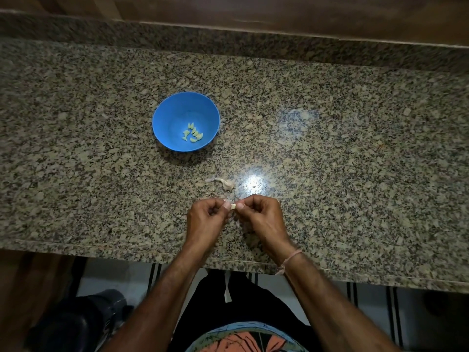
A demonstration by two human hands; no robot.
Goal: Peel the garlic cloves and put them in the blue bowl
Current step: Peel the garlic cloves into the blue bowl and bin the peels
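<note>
Both hands over near edge of granite counter point(342, 153), fingertips meeting. Left hand point(204, 221) and right hand point(262, 217) each curled, pinching 1 small pale garlic clove point(233, 206) between them, 1 end per hand. Blue bowl point(162, 118) farther back, left of centre, well apart from hands; several peeled cloves point(193, 133) clustered at bottom. Garlic remnant with loose skin point(225, 183) on counter between bowl and hands. Pink thread point(291, 257) on right wrist.

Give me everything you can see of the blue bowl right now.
The blue bowl is round, plain and smooth, plastic by its look. It stands upright on the speckled granite countertop, away from the edge. Several pale peeled garlic cloves lie clustered in its bottom. Nothing else touches it.
</note>
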